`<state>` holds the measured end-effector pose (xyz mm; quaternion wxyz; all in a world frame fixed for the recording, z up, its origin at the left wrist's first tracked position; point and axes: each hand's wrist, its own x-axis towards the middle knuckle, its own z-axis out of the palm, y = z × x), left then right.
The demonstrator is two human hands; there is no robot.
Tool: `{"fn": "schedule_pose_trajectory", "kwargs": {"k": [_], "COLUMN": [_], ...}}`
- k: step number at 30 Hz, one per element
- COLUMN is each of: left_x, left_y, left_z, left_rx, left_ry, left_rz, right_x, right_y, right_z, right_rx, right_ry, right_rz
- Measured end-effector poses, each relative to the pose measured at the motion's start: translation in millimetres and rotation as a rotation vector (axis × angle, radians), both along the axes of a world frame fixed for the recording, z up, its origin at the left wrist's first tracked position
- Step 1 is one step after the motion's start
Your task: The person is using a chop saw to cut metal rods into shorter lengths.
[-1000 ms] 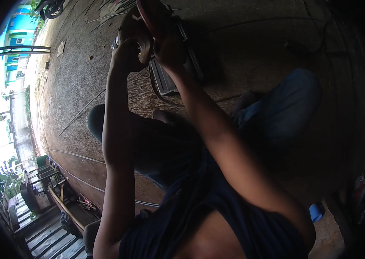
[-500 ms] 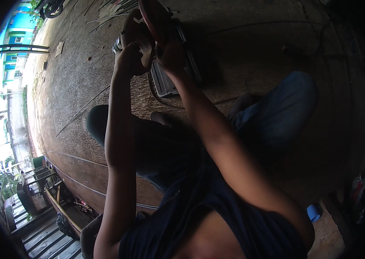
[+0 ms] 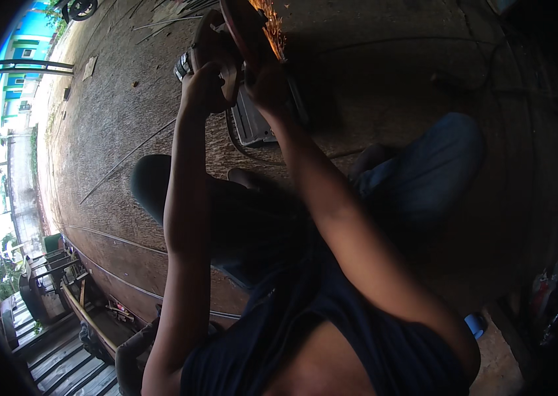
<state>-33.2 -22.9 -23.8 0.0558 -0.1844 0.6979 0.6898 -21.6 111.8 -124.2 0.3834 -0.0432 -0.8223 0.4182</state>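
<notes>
A cut-off saw with a reddish-brown curved guard stands on the floor at the top middle. Orange sparks spray from the far right side of its guard. My left hand is closed round the looped handle on the saw's left side. Beside the guard, my right hand is closed, in deep shadow; what its fingers grip cannot be made out. Below both hands shows the saw's dark grey base. The disc and whatever it touches are hidden by the guard.
A cable curves from the base across the rough brown floor. Thin metal rods lie beyond the saw, and a long rod lies to the left. My bent knees flank the base. Bottom left is a slatted metal structure.
Sparks have appeared at the saw's right side, where none showed before. My hands and the saw's upper part have shifted slightly right in the picture.
</notes>
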Motion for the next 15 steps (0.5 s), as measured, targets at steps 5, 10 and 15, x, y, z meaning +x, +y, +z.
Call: {"fn": "schedule_pose_trajectory", "kwargs": {"k": [5,10,15], "left_x": [-1.8,4.9,6.1], "left_y": [-1.0,6.2,7.2], "left_z": [-0.3,6.0,8.2], "left_rx": [-0.074,-0.082,-0.114], "left_ry": [-0.015,-0.023,-0.022], "left_rz": [-0.009,0.02,0.031], "right_x": [3.0,-2.7,-0.4], "right_y": [-2.5,-0.1,3.8], "right_z": [-1.8,-0.2,7.3], "right_rx": [-0.027,-0.015,-0.06], "right_ry": [0.014,0.084,0.09], "right_rz": [0.033,0.019,0.092]}}
